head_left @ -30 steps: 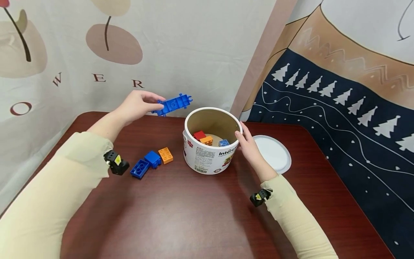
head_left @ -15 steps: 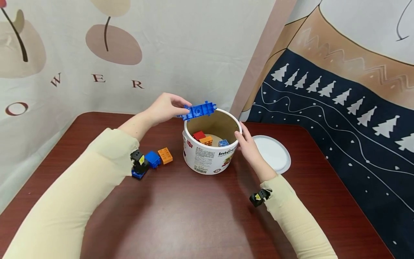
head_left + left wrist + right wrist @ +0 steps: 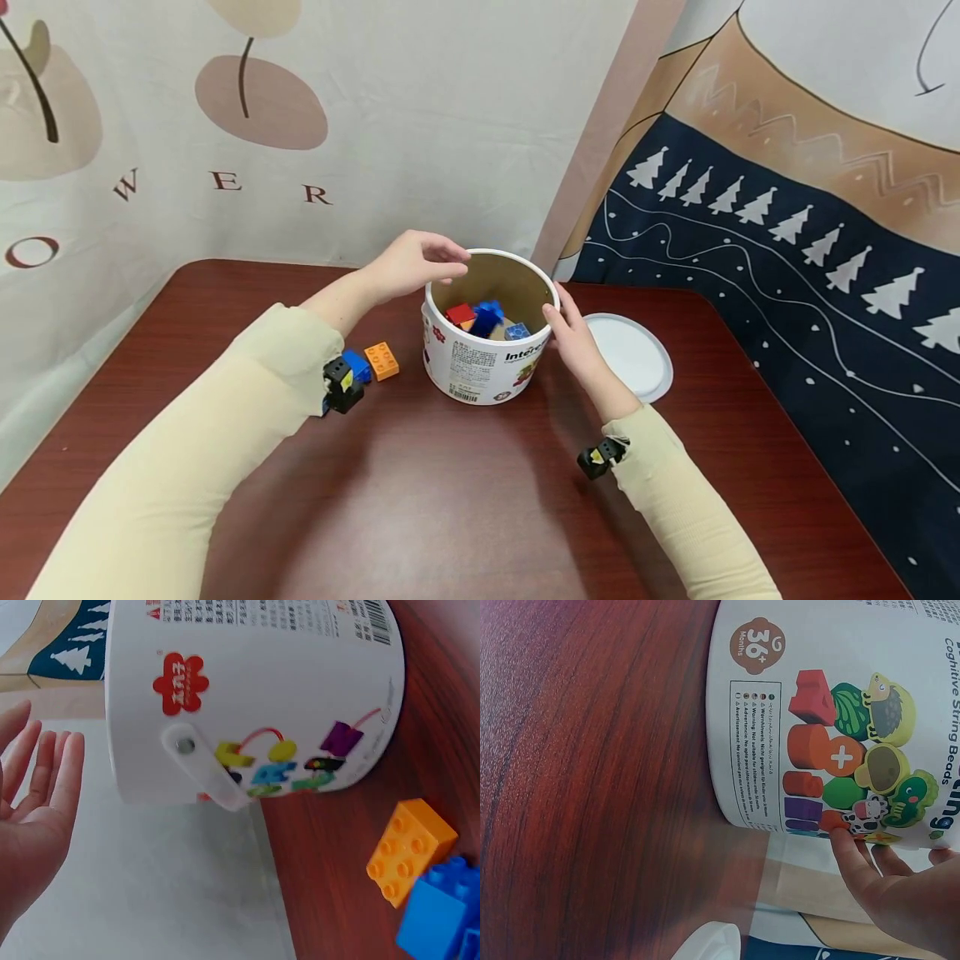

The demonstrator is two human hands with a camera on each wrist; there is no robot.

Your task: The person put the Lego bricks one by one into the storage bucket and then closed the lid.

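My left hand (image 3: pixel 422 265) hovers at the bucket's left rim in the head view, fingers extended and holding nothing. The left wrist view shows that hand (image 3: pixel 37 802) apart from the bucket wall. My right hand (image 3: pixel 573 337) grips the right rim of the white bucket (image 3: pixel 480 375), thumb over the edge and fingers along the outside. Inside the bucket are a red brick (image 3: pixel 460 313), a light-blue patterned brick (image 3: pixel 517 332), a partly covered orange brick and a blue toy-brick piece with side prongs (image 3: pixel 487 318), standing tilted.
Left of the bucket, an orange brick (image 3: pixel 382 361) and a blue block (image 3: pixel 357 365) sit on the brown table (image 3: pixel 450 483). Another blue brick is mostly hidden behind the left wrist camera (image 3: pixel 342 385). A white round lid (image 3: pixel 630 354) lies to the right.
My left hand has moved right to the bucket and let go of the blue pronged piece, which is now inside. My right hand has stayed on the rim.
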